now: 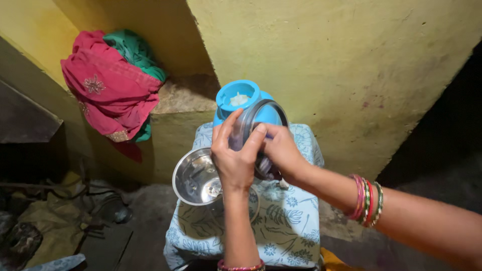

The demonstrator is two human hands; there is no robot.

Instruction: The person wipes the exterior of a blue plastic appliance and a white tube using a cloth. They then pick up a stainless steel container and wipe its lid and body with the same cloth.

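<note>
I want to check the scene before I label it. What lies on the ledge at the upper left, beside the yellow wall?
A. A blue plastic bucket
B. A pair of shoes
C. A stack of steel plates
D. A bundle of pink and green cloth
D: a crumpled bundle of pink and green cloth sits on the ledge against the yellow wall; no plates, bucket or shoes show there.

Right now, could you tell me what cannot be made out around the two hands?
- Head view: the left hand and right hand hide most of the clear round lid, so their grip on it is unclear.
- The blue plastic mixer base is mostly hidden behind both hands.
- The shiny steel jar has its right side behind the left wrist.
</note>
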